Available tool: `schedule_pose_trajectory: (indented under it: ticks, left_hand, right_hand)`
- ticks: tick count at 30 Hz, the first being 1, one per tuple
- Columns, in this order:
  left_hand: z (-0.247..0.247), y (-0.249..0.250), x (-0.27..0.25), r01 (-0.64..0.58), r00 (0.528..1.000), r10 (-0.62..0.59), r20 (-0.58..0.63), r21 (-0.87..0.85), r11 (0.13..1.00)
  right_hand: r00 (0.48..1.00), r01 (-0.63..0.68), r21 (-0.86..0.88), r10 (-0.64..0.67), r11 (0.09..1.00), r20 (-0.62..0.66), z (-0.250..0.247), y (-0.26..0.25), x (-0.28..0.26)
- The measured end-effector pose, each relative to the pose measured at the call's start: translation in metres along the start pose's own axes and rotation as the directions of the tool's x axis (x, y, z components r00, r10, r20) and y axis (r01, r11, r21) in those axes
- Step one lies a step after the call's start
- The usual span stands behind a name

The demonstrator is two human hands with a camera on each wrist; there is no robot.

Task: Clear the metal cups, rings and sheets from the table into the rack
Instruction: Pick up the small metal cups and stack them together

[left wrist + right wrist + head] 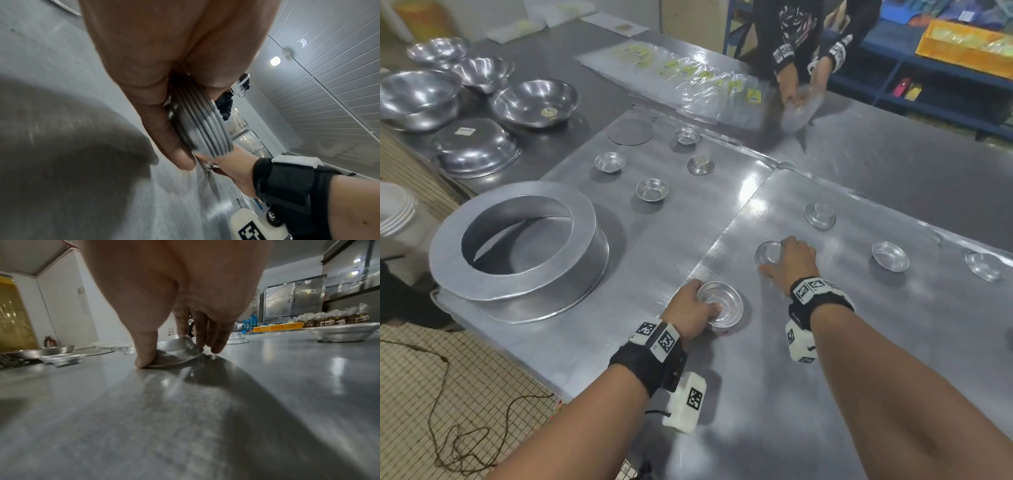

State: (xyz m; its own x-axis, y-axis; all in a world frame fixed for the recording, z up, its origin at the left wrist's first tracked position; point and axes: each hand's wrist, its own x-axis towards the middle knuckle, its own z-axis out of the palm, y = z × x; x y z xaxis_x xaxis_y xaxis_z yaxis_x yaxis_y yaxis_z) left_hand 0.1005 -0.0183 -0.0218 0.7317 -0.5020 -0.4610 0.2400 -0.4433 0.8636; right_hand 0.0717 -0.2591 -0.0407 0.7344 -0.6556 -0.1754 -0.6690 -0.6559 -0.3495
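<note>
My left hand (705, 310) holds a stack of small metal cups (722, 303) near the table's front edge, thumb inside the top one. In the left wrist view several nested rims of the stack (203, 129) show between thumb and fingers. My right hand (787, 257) is curled over an upside-down cup (767, 253) lying on the sheet. In the right wrist view the thumb and fingers pinch this cup (176, 352) at opposite sides of its rim. More cups (652, 189) (890, 256) lie scattered on two large metal sheets (654, 246). A big metal ring (517, 246) sits at the left.
A round metal disc (630, 131) lies at the far side. Large steel bowls (536, 102) crowd the far left. Another person (801, 68) handles a plastic bag across the table, beside a pile of plastic bags (688, 78). Blue shelves (928, 68) stand at the right.
</note>
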Motion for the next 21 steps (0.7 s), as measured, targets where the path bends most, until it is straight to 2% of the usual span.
schedule_pose_trajectory:
  ticks: [8, 13, 17, 21]
  left_hand:
    - [0.005, -0.004, 0.004, 0.02, 0.999, -0.02, 0.043, 0.0, 1.0]
    - [0.012, 0.004, -0.003, -0.021, 0.995, 0.017, 0.1, 0.031, 0.999]
    - [0.022, 0.009, -0.01, -0.033, 0.987, 0.031, 0.16, 0.012, 0.999]
    - [0.039, 0.008, -0.009, 0.084, 0.972, -0.048, 0.231, -0.147, 0.986]
  right_hand:
    - [0.995, 0.015, 0.309, 0.016, 0.951, -0.098, -0.012, -0.011, -0.045]
    - [0.974, 0.134, 0.426, -0.04, 0.895, -0.223, -0.018, -0.01, -0.083]
    - [0.936, 0.214, 0.578, 0.004, 0.788, -0.352, -0.024, -0.008, -0.122]
    - [0.93, 0.246, 0.704, 0.041, 0.666, -0.364, -0.03, -0.002, -0.16]
